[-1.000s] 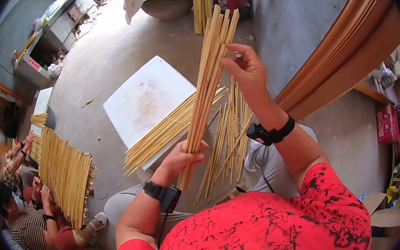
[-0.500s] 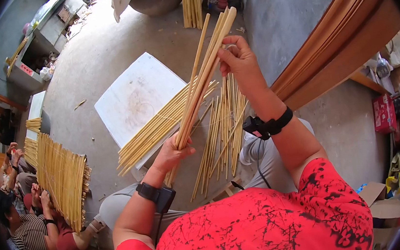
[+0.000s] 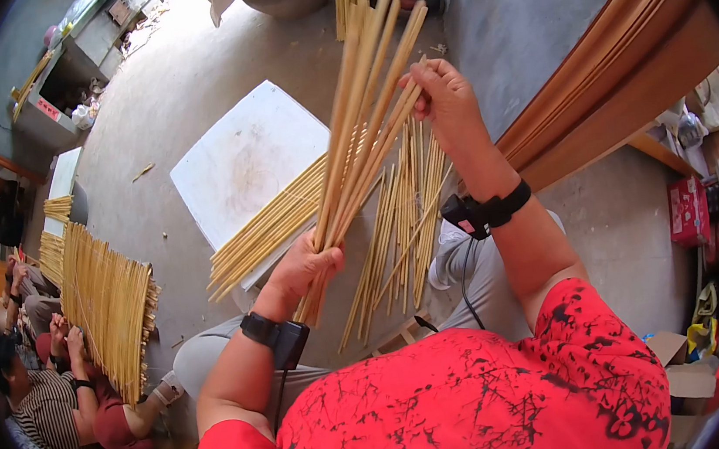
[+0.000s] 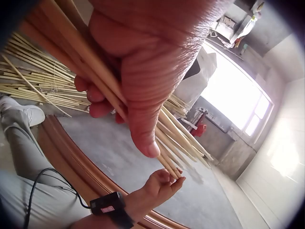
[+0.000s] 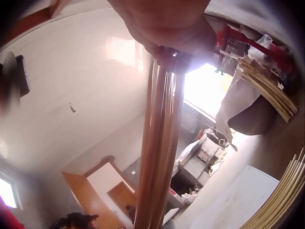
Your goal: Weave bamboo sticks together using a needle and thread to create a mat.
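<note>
A fanned bundle of long, thin wooden sticks [image 3: 349, 138] slants up in front of the red shirt. My left hand [image 3: 304, 264] grips it near the lower end, with the thumb [image 4: 144, 133] across the sticks in the left wrist view. Up at the far end, my right hand [image 3: 444, 93] pinches the tips of one or two sticks at the bundle's right side. In the right wrist view the sticks [image 5: 159, 143] run down from under the hand, whose fingertips are partly in shadow.
A white board [image 3: 252, 161] on the floor bears a row of sticks [image 3: 268, 230]. More loose sticks [image 3: 403, 220] lie beside it. At left, seated people work at a mat of bound sticks [image 3: 110, 308]. A curved brown panel [image 3: 598, 77] stands at right.
The bundle's upper ends have spread into a fan. My right hand has gone from fingers spread beside the sticks to pinching tips at the right side, slightly apart from the others.
</note>
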Tool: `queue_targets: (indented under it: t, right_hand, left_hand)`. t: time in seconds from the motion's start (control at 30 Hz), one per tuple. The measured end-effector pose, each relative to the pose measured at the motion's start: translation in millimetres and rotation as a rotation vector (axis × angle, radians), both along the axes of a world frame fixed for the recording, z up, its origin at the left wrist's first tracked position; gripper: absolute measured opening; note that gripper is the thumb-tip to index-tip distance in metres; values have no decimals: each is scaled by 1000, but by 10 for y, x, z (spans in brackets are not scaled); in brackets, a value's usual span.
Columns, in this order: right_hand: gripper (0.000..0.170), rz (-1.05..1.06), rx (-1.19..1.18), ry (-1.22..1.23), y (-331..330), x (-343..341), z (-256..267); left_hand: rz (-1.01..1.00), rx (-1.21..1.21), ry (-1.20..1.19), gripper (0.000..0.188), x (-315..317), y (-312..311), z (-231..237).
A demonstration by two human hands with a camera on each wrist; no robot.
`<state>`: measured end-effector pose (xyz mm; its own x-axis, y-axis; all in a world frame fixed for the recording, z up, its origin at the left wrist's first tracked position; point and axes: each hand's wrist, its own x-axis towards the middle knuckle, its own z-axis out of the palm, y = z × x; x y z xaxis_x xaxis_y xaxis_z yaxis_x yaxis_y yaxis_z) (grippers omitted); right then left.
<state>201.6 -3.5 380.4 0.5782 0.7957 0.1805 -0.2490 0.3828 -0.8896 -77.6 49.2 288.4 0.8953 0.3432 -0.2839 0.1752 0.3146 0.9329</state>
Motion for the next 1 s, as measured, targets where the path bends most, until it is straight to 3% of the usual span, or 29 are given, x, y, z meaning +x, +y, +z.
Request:
queue_targets:
  t: [0.27,0.33,0.43,0.5,0.57,0.7,0.83,0.9,0.97,1.0]
  right_hand:
    - [14,206,-32,80,39,32,-94]
    - [16,255,-164,-46,7,-72,-72]
    - [18,374,-247,-50,11,-207,-59]
    - [19,335,-270,-58,7,-239,-82]
    - [20,234,-279,-56,12,-147,-97]
    - [14,14,-199,130,24,548,-226]
    - [10,-208,-188,266,292,749,-703]
    - [10,-179,-222,279,527,613,-1020]
    - [11,-172,-354,332,850,294,-1241]
    - [10,-125,-405,361,1013,154,-1362]
  left_hand:
    - [232,-69,-59,25,31,-18,76]
    - [249,-97,-68,19,22,1,74]
    - [333,-163,-44,14,10,17,122]
    - [387,-222,-45,13,-9,58,173]
    - [543,-126,-119,14,-29,178,197]
    - [877,465,-10,16,-511,658,886]
    - [1175,879,-79,19,-1029,849,1362]
    - [1191,899,14,19,-1029,832,1359]
    - [1104,672,66,18,-839,781,1176]
    - [993,608,-16,18,-727,717,1045]
